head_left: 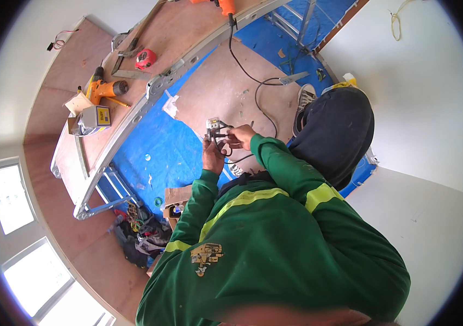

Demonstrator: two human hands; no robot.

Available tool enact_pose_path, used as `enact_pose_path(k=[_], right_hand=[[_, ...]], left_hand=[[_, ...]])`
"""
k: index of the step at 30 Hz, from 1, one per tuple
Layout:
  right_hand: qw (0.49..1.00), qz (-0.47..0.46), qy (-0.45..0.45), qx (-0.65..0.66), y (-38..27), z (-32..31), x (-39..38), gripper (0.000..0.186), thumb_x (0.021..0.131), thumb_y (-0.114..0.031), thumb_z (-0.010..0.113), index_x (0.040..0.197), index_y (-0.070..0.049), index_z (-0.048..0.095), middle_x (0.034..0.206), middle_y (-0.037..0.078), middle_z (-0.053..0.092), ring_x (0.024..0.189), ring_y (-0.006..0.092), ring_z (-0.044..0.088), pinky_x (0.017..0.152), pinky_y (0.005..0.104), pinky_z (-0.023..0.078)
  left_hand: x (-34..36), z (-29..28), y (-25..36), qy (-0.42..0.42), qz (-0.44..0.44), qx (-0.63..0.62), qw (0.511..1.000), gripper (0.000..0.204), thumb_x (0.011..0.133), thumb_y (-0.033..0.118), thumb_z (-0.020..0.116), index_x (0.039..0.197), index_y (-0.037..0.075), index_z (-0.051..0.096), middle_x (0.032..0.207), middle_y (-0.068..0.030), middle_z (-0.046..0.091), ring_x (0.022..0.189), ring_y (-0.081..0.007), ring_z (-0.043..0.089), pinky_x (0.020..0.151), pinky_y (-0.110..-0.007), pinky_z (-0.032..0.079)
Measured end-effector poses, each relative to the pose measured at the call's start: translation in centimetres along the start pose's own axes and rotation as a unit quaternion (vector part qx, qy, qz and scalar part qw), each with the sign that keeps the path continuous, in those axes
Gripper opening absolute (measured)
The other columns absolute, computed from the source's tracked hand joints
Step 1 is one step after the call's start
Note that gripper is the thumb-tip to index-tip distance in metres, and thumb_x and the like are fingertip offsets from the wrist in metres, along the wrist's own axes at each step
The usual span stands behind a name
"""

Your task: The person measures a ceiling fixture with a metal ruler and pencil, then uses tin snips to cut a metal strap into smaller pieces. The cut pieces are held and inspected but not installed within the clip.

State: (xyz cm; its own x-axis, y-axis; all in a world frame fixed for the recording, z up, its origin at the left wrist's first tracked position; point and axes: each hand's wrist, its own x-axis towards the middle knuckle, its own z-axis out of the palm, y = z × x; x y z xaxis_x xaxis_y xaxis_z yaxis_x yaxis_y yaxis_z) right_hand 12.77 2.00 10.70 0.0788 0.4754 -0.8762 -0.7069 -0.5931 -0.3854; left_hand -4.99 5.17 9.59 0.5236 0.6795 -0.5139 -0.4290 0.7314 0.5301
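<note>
Held out in front of my green-sleeved body is a small whitish socket block (pixel 213 124) with black plugs and cords at its near side. My left hand (pixel 213 158) is closed around the lower part of this bundle, just below the block. From the right, my right hand (pixel 241 137) closes its fingers on a black cord (pixel 223 135) beside the block. The fingers partly hide where cord and block meet. Another length of black cable (pixel 258 103) runs from an orange power tool (pixel 226 6) down past my right hand.
A folding work platform (pixel 150 98) at left carries an orange cordless drill (pixel 103 89), a red tape measure (pixel 145 58), a metal square and a small box (pixel 91 118). Blue sheeting (pixel 160 144) and a plywood sheet (pixel 215 81) cover the floor. Bags and a cardboard box (pixel 177 195) lie lower left.
</note>
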Motion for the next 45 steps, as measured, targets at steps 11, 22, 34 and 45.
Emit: enact_pose_path(k=[11, 22, 34, 45], right_hand=[[0.817, -0.15, 0.073, -0.551, 0.6, 0.2, 1.0, 0.027, 0.096, -0.017, 0.064, 0.104, 0.007, 0.075, 0.096, 0.024, 0.079, 0.08, 0.0313, 0.08, 0.07, 0.0422, 0.065], [0.951, -0.09, -0.018, -0.294, 1.3, -1.3, 0.9, 0.028, 0.108, -0.033, 0.062, 0.117, -0.008, 0.07, 0.108, 0.005, 0.074, 0.098, 0.0172, 0.071, 0.08, 0.0471, 0.057], [0.978, 0.006, -0.058, -0.2, 0.5, -2.1, -0.8, 0.037, 0.107, -0.041, 0.068, 0.115, -0.005, 0.071, 0.101, 0.007, 0.067, 0.097, 0.0234, 0.071, 0.085, 0.0508, 0.059], [0.989, -0.034, -0.018, -0.142, 2.2, -2.7, -0.3, 0.027, 0.108, -0.031, 0.061, 0.114, -0.006, 0.07, 0.101, 0.006, 0.067, 0.098, 0.022, 0.068, 0.086, 0.0479, 0.061]], left_hand=[[-1.2, -2.1, 1.3, -0.023, 0.013, 0.326, 0.945, 0.033, 0.112, 0.023, 0.06, 0.141, 0.011, 0.05, 0.104, -0.0059, 0.064, 0.065, -0.014, 0.064, 0.051, -0.028, 0.049], [3.2, -1.9, 4.3, -0.103, -0.095, 0.487, 0.862, 0.021, 0.114, 0.027, 0.055, 0.121, 0.008, 0.058, 0.07, -0.0009, 0.051, 0.052, -0.0108, 0.051, 0.048, -0.029, 0.037], [2.5, -1.1, 1.4, -0.054, -0.056, 0.363, 0.929, 0.04, 0.115, 0.044, 0.053, 0.132, 0.008, 0.062, 0.077, -0.0019, 0.054, 0.056, -0.0109, 0.047, 0.05, -0.031, 0.035], [2.0, -1.2, -0.8, -0.007, -0.116, 0.167, 0.979, 0.043, 0.117, 0.048, 0.048, 0.118, 0.01, 0.067, 0.094, -0.0024, 0.066, 0.068, -0.0123, 0.054, 0.061, -0.029, 0.044]])
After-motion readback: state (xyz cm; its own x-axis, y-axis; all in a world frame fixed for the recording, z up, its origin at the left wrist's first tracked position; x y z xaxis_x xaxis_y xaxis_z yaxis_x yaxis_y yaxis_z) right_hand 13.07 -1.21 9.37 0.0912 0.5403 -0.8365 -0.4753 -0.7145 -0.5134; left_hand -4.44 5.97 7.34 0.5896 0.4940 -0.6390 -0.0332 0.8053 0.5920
